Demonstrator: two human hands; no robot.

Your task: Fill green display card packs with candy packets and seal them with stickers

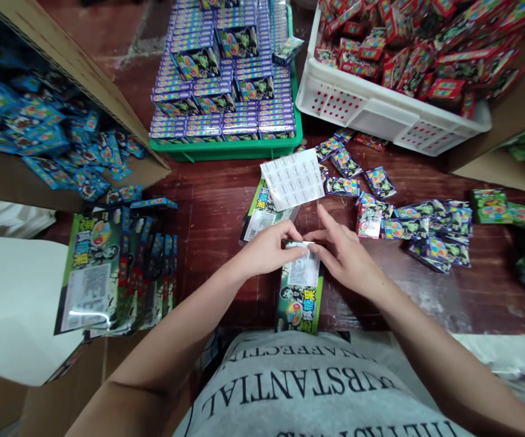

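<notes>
In front of my body lies a green and black printed candy bag [299, 297], its printing upside down to me. My left hand [269, 247] pinches the bag's far edge, thumb on top. At the right of that same edge, my right hand [346, 258] presses with thumb and fingertips, its index finger raised. The fingers partly hide the edge, so I cannot tell whether it is folded. Just beyond my hands, a white sheet of round stickers [293, 179] rests on more candy bags [260, 212].
A green crate [226, 150] of purple boxes and a white basket [357, 103] of red packets stand at the back. Filled bags [91, 267] are stacked left, near a carton [84, 73] of blue packets. Purple packets [430, 227] and green packets [490, 206] lie right.
</notes>
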